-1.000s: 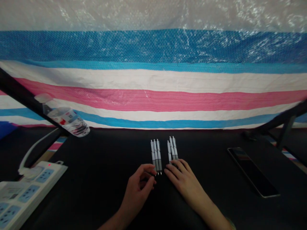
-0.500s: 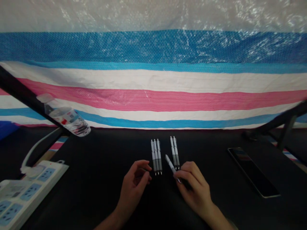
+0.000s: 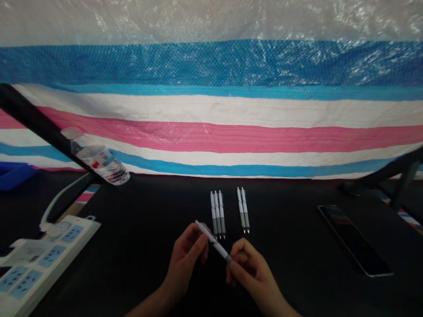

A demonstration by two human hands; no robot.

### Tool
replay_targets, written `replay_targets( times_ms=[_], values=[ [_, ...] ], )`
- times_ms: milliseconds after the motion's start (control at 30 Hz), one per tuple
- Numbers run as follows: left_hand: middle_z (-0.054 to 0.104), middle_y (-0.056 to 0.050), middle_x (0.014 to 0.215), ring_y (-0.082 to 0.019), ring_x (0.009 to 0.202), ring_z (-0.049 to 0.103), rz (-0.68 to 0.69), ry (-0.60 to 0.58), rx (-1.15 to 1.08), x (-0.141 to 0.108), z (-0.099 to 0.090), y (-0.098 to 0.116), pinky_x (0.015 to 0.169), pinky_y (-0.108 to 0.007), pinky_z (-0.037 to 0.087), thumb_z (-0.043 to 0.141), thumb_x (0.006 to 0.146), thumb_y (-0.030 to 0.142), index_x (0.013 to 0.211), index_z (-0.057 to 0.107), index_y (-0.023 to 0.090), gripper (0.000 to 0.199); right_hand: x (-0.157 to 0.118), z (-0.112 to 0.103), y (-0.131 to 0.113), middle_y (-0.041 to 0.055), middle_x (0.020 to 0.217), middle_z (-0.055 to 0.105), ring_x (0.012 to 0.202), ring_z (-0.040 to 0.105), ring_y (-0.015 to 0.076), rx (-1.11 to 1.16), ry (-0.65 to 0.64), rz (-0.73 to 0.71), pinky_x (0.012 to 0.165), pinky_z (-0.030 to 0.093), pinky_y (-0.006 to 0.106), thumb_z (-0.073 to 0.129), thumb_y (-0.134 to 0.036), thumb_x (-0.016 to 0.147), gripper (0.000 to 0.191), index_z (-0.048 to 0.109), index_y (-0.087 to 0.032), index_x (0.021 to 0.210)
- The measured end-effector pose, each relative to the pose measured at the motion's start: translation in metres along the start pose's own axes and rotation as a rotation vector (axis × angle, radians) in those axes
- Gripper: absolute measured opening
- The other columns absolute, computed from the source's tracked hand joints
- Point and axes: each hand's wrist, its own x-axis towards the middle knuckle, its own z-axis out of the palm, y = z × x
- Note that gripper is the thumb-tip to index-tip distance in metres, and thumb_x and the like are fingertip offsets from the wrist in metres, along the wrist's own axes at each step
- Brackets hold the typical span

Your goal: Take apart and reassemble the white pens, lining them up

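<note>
Between my two hands a white pen (image 3: 216,245) with a grey grip is held at a slant. My left hand (image 3: 188,251) pinches it near its upper, clicker end. At the grey grip end, the fingers of my right hand (image 3: 249,268) are closed on it and hide its tip. Just beyond lie three matching white-and-grey pens (image 3: 218,215) side by side, tips toward me. To their right, two more such pens (image 3: 243,210) lie parallel on the black table (image 3: 284,211).
A black phone (image 3: 353,240) lies at the right. On the left are a white power strip (image 3: 56,257) with a plugged cable and a tilted clear bottle (image 3: 104,165) by a black bar. A striped plastic sheet (image 3: 211,105) hangs behind the table; a blue tray (image 3: 15,176) shows far left.
My right hand has lifted the pen off the table and brought it left toward me. My left hand, empty before, now grips its upper end.
</note>
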Motion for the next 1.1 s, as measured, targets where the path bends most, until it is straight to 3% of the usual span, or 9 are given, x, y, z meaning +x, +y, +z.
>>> replay_targets(
  times_ms=[133,267,367,600,833,933,1100],
  values=[
    [0.055,0.002,0.067,-0.011,0.056,0.047,-0.003,0.034,0.018,0.001,0.000,0.003,0.052,-0.023,0.041,0.072,0.085,0.051,0.089,0.069,0.018,0.033,0.002,0.006,0.016,-0.0025,0.064,0.066,0.044,0.046,0.0064,0.093,-0.087,0.137,0.044,0.030,0.018,0.077,-0.053,0.081,0.044,0.050,-0.020,0.093],
    [0.057,0.001,0.067,-0.012,0.059,0.050,-0.016,0.031,0.048,0.005,-0.001,0.005,0.057,-0.024,0.043,0.069,0.087,0.052,0.091,0.071,0.018,0.035,0.006,0.005,0.032,0.0034,0.065,0.071,0.035,0.048,0.0081,0.421,-0.259,0.312,0.038,0.032,0.019,0.063,-0.068,0.084,0.058,0.056,-0.015,0.106],
    [0.059,0.001,0.068,-0.012,0.060,0.051,-0.033,0.008,0.064,0.009,-0.002,0.004,0.057,-0.023,0.042,0.070,0.086,0.051,0.091,0.073,0.017,0.034,0.007,0.003,0.035,0.0029,0.056,0.066,0.033,0.046,0.0072,0.489,-0.332,0.415,0.035,0.028,0.018,0.064,-0.069,0.083,0.063,0.064,-0.009,0.101],
    [0.059,0.001,0.067,-0.011,0.055,0.050,-0.029,-0.009,0.077,0.014,-0.002,-0.002,0.050,-0.022,0.042,0.074,0.082,0.053,0.086,0.072,0.017,0.036,0.007,0.002,0.025,-0.0116,0.038,0.041,0.028,0.025,0.0043,0.286,-0.223,0.466,0.029,0.021,0.017,0.069,-0.075,0.072,0.060,0.060,-0.016,0.075],
    [0.057,0.002,0.063,-0.011,0.053,0.050,-0.042,0.047,0.117,0.013,0.002,0.002,0.049,-0.022,0.042,0.075,0.080,0.054,0.080,0.070,0.016,0.038,0.008,0.007,0.027,-0.0123,0.039,0.039,0.030,0.027,0.0043,0.034,-0.124,0.375,0.031,0.020,0.017,0.059,-0.086,0.070,0.067,0.054,-0.019,0.073],
    [0.058,0.001,0.063,-0.012,0.055,0.051,-0.060,0.061,0.082,0.013,0.002,0.002,0.052,-0.023,0.043,0.076,0.080,0.052,0.085,0.072,0.015,0.037,0.008,0.009,0.028,-0.0127,0.041,0.039,0.030,0.026,0.0037,0.047,-0.104,0.355,0.031,0.020,0.017,0.059,-0.085,0.072,0.066,0.053,-0.019,0.075],
    [0.067,-0.003,0.078,-0.012,0.060,0.051,-0.080,-0.015,-0.031,0.016,0.002,0.001,0.057,-0.023,0.044,0.081,0.079,0.038,0.097,0.076,0.016,0.029,0.008,0.008,0.027,-0.0125,0.044,0.043,0.031,0.024,0.0034,0.250,-0.095,0.388,0.031,0.023,0.016,0.066,-0.077,0.074,0.058,0.053,-0.021,0.082]
  ],
)
